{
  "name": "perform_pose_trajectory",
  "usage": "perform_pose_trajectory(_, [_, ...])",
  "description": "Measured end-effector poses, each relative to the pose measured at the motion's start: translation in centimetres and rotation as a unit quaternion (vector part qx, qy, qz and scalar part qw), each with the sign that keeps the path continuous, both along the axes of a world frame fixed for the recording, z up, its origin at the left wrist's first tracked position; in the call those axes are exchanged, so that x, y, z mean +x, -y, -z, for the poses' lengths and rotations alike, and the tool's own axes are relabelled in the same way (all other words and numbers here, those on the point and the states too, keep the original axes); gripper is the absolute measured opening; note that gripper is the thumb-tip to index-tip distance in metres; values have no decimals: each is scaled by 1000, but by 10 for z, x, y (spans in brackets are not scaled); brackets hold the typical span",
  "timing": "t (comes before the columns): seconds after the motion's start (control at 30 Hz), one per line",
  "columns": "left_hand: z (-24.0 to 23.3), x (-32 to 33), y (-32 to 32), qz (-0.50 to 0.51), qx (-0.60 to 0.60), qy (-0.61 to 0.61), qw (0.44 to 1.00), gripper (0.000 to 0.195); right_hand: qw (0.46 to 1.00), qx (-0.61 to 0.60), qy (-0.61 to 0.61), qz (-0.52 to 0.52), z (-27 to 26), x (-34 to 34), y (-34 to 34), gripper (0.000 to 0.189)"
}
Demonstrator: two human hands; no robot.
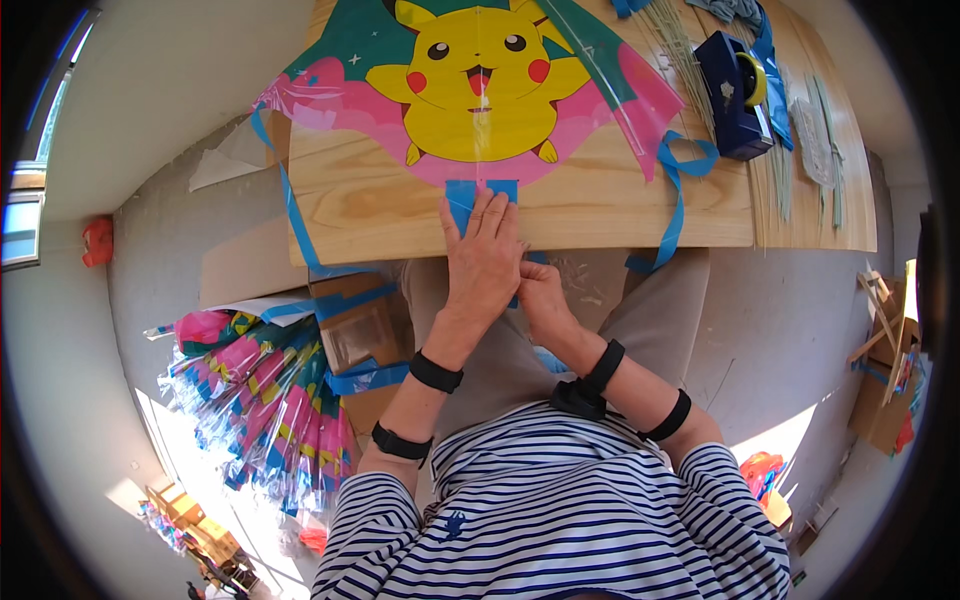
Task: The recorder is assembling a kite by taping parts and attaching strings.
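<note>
A plastic film kite point(480, 90) printed with a yellow Pikachu on green and pink lies on the wooden table before me. Two blue plastic strips point(460, 201) meet its lower tip. My left hand point(484, 266) lies palm down over these strips, fingers slightly spread on the kite's bottom edge. Just off the table's front edge, my right hand point(547, 296) is pinched close beside the left wrist. Blue film shows above and below its fingers, so it appears to grip a strip; the fingertips are partly hidden. Blue ribbon tails point(296, 214) hang from both side corners of the kite.
A dark blue tape dispenser point(731, 97) stands at the table's right, among thin sticks point(679, 52) and a clear plastic tray point(814, 142). Left of my legs, a cardboard box point(356, 322) stands beside a pile of folded kites point(262, 397). Sticks overhang the front edge's right part.
</note>
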State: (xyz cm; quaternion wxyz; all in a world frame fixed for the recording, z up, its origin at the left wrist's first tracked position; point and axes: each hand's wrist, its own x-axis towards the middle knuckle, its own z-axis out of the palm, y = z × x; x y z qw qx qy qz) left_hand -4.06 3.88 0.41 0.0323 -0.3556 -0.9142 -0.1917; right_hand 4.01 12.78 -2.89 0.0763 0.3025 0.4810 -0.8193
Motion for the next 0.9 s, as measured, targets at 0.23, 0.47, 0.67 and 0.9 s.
perform_pose_trajectory(0.23, [-2,0,0,0,-4,7,1000,51,1000,3,0,-10,5,0,0,18])
perform_pose_trajectory(0.47, [-3,0,-1,0,-6,5,1000,51,1000,3,6,-8,1,0,-1,19])
perform_pose_trajectory(0.67, [-2,0,-1,0,-1,5,1000,50,1000,3,5,-1,-1,1,0,17])
perform_pose_trajectory(0.9, [-1,1,-1,1,2,2,1000,50,1000,5,1,2,-2,1,0,18])
